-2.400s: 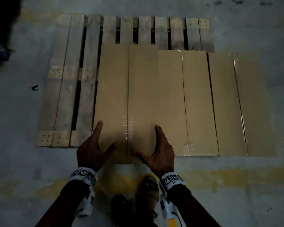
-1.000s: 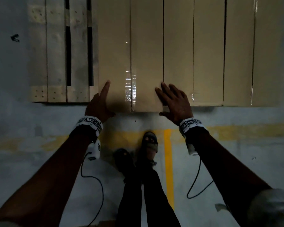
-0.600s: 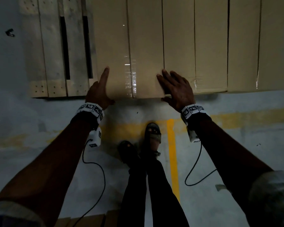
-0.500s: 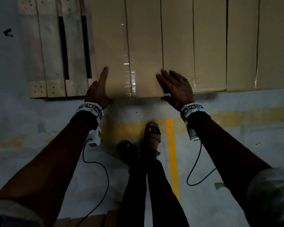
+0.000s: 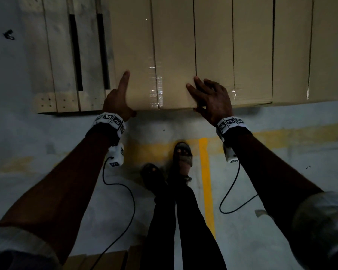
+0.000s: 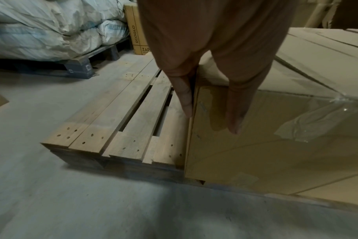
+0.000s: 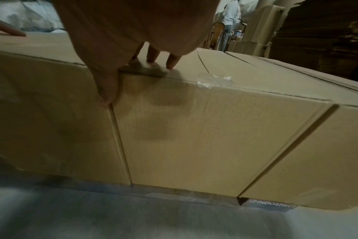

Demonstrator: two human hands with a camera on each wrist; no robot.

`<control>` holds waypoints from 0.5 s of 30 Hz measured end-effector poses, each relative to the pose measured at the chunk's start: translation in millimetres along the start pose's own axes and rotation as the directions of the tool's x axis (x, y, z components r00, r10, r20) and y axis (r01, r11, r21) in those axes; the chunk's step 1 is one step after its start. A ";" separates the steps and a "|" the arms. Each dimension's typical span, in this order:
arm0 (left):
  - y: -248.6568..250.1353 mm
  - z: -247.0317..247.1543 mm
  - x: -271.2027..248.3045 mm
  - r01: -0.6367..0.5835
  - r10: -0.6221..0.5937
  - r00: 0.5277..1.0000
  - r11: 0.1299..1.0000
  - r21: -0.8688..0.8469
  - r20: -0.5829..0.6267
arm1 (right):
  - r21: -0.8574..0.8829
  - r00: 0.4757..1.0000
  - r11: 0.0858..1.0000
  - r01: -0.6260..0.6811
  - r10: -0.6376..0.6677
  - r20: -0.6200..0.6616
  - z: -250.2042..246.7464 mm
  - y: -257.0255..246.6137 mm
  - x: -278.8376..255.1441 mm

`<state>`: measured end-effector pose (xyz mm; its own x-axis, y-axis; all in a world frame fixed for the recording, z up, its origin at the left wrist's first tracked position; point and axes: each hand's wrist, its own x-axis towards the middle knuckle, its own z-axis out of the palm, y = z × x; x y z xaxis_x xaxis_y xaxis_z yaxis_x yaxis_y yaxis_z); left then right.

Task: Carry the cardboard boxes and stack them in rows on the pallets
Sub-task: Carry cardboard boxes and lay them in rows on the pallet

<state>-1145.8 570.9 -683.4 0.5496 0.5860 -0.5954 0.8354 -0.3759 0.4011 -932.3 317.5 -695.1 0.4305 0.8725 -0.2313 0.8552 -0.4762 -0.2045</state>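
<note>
Here the box (image 5: 154, 61), top centre of the frame on the pallet (image 5: 62, 55), is flanked by the flat left hand (image 5: 117, 100) and spread right hand (image 5: 213, 98), and an uneven push may leave it crooked against its neighbour (image 5: 213, 51).

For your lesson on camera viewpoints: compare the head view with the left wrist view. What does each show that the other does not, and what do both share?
Only the head view shows the right hand spread flat on the box tops, the person's sandalled feet and the yellow floor line.

Only the left wrist view shows the white sacks on a dark pallet and an upright printed carton behind.

Both show the left hand against the leftmost cardboard box, the bare slats of the wooden pallet beside it, and the grey floor.
</note>
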 end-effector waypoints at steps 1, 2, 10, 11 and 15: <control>0.7 -0.1 -0.1 -0.001 0.001 1.000 1.000 0.002 -0.001 | 0.005 1.000 1.000 -0.003 0.003 -0.007 -0.1 -0.3 0.0; 1.2 -0.3 -0.4 -0.001 0.001 1.000 1.000 0.002 -0.001 | 0.010 1.000 1.000 -0.007 0.007 -0.010 0.0 -0.4 0.0; 1.0 -0.5 0.3 0.007 -0.007 1.000 1.000 0.002 -0.003 | 0.014 1.000 1.000 0.000 0.000 -0.012 0.7 1.2 -0.6; 0.8 -0.8 0.1 0.010 -0.010 1.000 1.000 0.002 -0.004 | 0.014 1.000 1.000 -0.003 0.003 -0.016 1.1 0.1 -0.5; 3.5 -1.4 -1.0 0.007 -0.007 1.000 1.000 0.009 -0.013 | 0.037 0.999 0.999 -0.007 0.008 -0.043 2.3 -1.9 -1.7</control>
<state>-1143.4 570.0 -680.4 0.5433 0.5979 -0.5893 0.8395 -0.3779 0.3905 -935.3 316.7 -696.5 0.4496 0.8724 -0.1920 0.8409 -0.4858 -0.2383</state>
